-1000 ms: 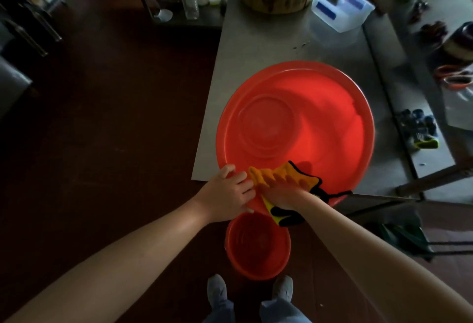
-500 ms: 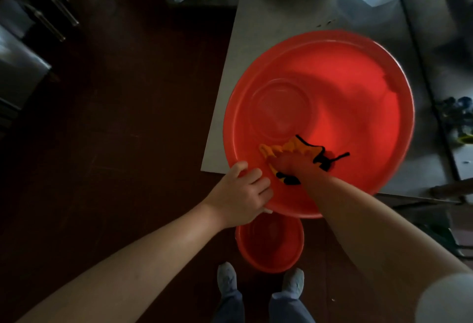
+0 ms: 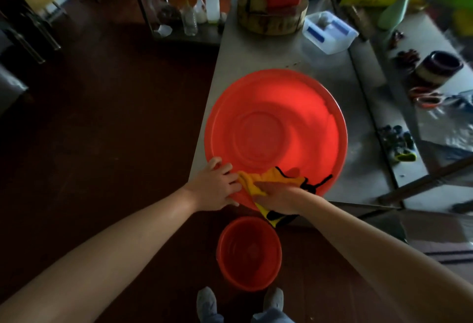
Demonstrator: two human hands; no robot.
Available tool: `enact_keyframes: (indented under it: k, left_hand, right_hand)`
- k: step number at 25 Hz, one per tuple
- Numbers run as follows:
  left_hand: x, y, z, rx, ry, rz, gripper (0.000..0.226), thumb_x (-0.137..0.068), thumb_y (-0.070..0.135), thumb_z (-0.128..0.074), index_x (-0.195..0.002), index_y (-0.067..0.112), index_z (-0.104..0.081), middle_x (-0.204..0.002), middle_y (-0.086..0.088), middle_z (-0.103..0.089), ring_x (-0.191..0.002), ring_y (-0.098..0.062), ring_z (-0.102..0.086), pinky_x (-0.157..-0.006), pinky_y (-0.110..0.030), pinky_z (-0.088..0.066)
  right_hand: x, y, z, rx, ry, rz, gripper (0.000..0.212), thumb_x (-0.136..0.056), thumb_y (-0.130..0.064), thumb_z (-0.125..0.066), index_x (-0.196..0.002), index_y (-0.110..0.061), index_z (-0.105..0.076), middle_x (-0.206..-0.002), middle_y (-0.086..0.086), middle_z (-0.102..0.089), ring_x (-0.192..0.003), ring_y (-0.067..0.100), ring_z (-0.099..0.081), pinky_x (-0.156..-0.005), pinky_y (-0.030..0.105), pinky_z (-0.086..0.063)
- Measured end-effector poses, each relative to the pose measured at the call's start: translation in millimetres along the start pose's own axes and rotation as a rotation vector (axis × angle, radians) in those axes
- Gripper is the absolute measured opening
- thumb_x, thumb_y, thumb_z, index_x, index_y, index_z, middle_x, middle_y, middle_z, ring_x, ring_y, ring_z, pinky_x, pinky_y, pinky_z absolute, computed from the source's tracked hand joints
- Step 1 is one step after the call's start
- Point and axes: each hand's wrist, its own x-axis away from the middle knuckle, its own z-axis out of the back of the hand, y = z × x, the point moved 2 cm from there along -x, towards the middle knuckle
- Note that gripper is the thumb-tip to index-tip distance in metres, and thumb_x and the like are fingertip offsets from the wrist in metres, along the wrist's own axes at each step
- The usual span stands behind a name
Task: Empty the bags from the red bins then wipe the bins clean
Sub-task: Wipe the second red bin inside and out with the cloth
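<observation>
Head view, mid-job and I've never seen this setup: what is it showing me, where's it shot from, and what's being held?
No machine here: a person's two bare hands, filmed from a camera on their head looking down. The big red bin sits on a metal table; a smaller red bin stands on the floor by their feet. The left hand holds the big bin's near rim. The right hand holds a yellow cloth against that rim. A clear plastic box sits farther back.
</observation>
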Motion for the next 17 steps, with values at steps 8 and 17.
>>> enact_keyframes:
  k: [8,17]
  left_hand:
    - [-1.0,-54.8,24.4,-0.092,-0.084,-0.202,0.036,-0.091,0.057,-0.055,-0.107,0.026,-0.065,-0.108,0.005,-0.063,-0.111,-0.024,-0.055,-0.112,-0.049,-0.027]
    - [-23.6,12.4,-14.2,-0.180,-0.295,-0.031,0.069,-0.090,0.066,-0.049,-0.132,0.012,-0.061,-0.125,-0.010,-0.065,-0.119,-0.032,-0.058,-0.116,-0.057,-0.023]
  right_hand:
    - [29.1,42.7,-5.0,0.566,0.102,0.094,0.086,-0.082,-0.064,-0.060,-0.155,-0.042,-0.020,-0.154,-0.005,-0.041,-0.138,0.026,-0.043,-0.111,0.045,-0.036]
    - [12.3,38.6,-12.6,0.601,0.267,0.122,0.082,-0.079,-0.052,-0.065,-0.150,-0.035,-0.030,-0.138,-0.001,-0.056,-0.120,0.032,-0.058,-0.099,0.043,-0.041]
